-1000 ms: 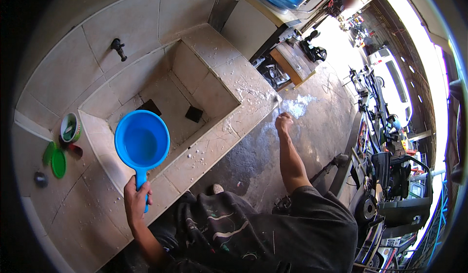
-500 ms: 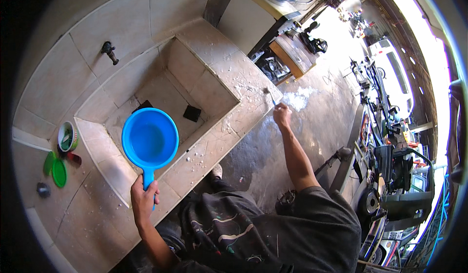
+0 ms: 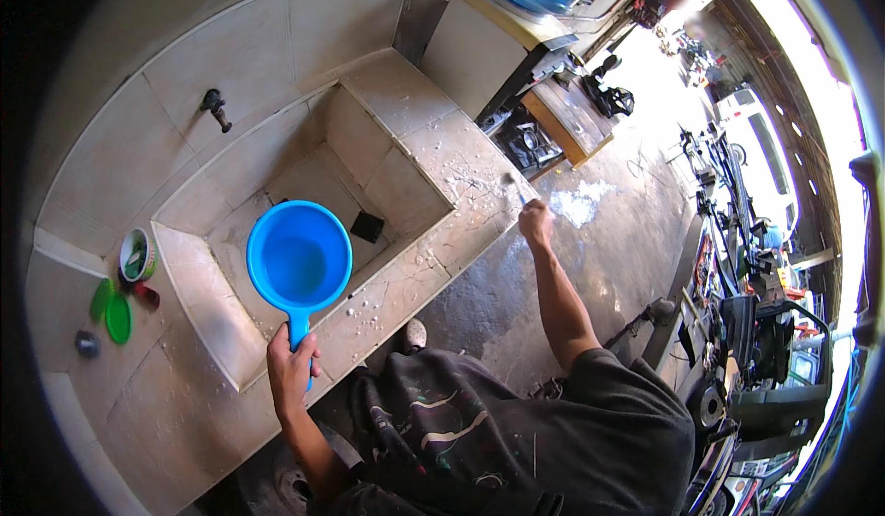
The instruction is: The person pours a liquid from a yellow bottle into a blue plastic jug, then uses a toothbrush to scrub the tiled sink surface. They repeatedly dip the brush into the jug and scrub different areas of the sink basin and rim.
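My left hand (image 3: 293,368) is wrapped round the handle of a blue plastic dipper (image 3: 300,306), held upright over the near edge of a tiled basin (image 3: 419,249). Some liquid seems to lie in its bowl. At the ledge's far right corner, my right hand (image 3: 536,222) is closed on the pale handle of a small brush (image 3: 522,195). The brush's dark head is down at the tiles among white foam (image 3: 466,182). Foam blobs are scattered along the ledge, and a larger white patch (image 3: 581,202) lies on the floor just beyond.
A tap (image 3: 217,110) juts from the wall above the basin. Inside the basin lies a dark square piece (image 3: 367,227). At left are an open tub (image 3: 138,256) and green lids (image 3: 118,318). A wooden table (image 3: 567,119) stands far right; metal frames and parts line the right side.
The view has shifted slightly, moving the scene down and right. Both hands keep their grips; the dipper stays over the basin and the brush at the ledge corner.
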A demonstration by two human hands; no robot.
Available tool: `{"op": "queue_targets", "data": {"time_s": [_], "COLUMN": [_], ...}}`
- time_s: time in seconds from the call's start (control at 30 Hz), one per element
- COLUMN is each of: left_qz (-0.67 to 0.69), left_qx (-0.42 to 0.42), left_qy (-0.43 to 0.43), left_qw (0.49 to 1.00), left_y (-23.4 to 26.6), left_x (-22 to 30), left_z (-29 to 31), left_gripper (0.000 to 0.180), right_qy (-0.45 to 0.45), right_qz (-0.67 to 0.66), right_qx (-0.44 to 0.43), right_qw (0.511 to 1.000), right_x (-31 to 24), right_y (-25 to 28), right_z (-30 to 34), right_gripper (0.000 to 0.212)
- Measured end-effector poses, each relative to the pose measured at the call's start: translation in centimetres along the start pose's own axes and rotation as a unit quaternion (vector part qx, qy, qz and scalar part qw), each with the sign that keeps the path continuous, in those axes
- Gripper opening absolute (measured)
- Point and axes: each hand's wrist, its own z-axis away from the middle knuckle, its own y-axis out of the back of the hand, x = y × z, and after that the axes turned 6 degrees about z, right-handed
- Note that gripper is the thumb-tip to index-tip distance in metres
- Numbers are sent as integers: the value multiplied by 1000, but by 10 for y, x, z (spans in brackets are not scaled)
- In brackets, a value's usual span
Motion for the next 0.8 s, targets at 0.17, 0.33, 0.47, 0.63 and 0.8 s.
{"op": "queue_targets", "data": {"time_s": [0.17,0.33,0.47,0.63,0.8], "left_qz": [-18,-23,-14,0,24], "left_qx": [8,24,32,37,23], "left_qy": [-7,-3,-4,7,-10], "left_qw": [1000,999,999,999,999], "left_y": [-5,-5,-2,2,2], "left_x": [-4,-11,-15,-17,-19], "left_z": [4,14,25,34,35], "left_gripper": [8,9,9,9,9], "right_qy": [92,55,82,96,96], "right_qz": [19,-18,-1,7,4], "right_qx": [-183,-76,-147,-118,-55], "right_qw": [978,995,986,988,994], "right_x": [-18,-25,-22,-21,-23], "right_y": [-9,-14,-15,-19,-19], "right_z": [-2,-5,-3,-1,0], "right_gripper": [21,19,20,21,21]}}
